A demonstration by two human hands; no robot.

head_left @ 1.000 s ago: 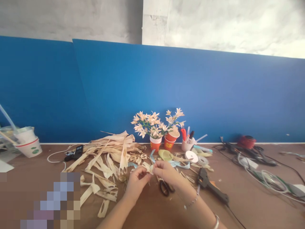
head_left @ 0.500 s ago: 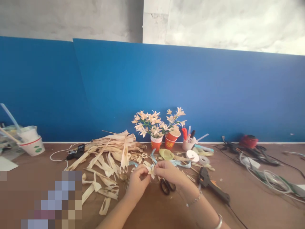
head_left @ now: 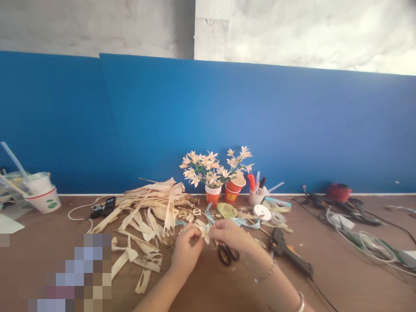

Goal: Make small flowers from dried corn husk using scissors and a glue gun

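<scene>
Between my two hands is a small cream-coloured husk flower [head_left: 205,233] with pointed petals. My left hand [head_left: 188,246] pinches it from the left, and my right hand [head_left: 229,236] has its fingertips closed on the right side of it. Black-handled scissors [head_left: 225,255] lie on the table just under my right wrist, their blades partly hidden. Beyond my hands, similar cream flowers on green stems [head_left: 204,167] stand in a red and white paper cup [head_left: 213,196]. A second red cup [head_left: 232,193] beside it bears more flowers.
Dried corn husks [head_left: 159,195] are heaped to the left, with loose strips nearer me. A black glue gun [head_left: 290,251] with its cord lies to the right. Behind it are a pen cup [head_left: 256,197], a white tape roll [head_left: 261,212] and tangled cables [head_left: 364,240]. A blue partition [head_left: 208,112] rises behind.
The flower and my fingertips have shifted very slightly left. Both hands keep their hold on it, and the things on the table stay where they were.
</scene>
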